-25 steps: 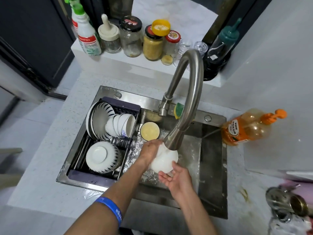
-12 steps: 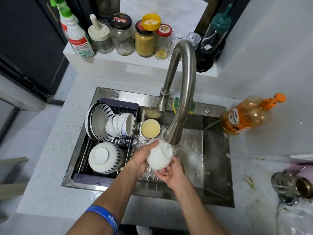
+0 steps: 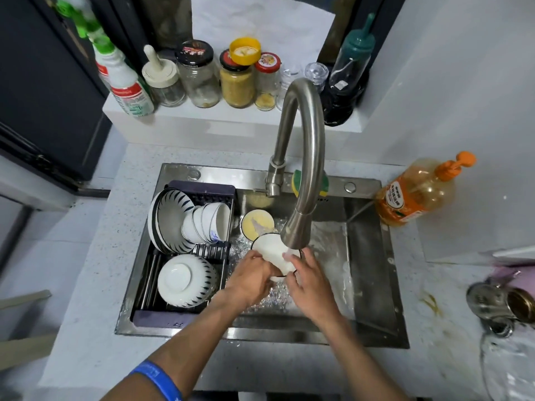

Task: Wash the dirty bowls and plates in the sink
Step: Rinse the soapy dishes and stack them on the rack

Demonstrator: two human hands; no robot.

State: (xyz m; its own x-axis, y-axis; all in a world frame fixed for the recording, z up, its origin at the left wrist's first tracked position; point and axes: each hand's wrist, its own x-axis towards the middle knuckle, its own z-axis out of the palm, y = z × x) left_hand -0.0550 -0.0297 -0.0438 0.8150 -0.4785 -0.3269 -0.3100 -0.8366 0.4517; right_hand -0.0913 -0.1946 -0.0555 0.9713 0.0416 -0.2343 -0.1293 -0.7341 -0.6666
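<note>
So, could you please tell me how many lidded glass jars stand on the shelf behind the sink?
4, in a row: cream-lidded jar, black-lidded jar, yellow-lidded jar, red-lidded jar. More may hide behind the faucet.

A pale speckled counter (image 3: 95, 256) meets white walls (image 3: 463, 82), with a dark cabinet (image 3: 43, 82) at left.

White bowl (image 3: 273, 251), tilted, under tap, in sink (image 3: 367, 273).

Faucet spout (image 3: 301, 180) hides part of the green-yellow sponge (image 3: 296, 180); both hands cover the white bowl's (image 3: 272, 250) lower rim; metal cup (image 3: 503, 302) cut by right edge.
</note>
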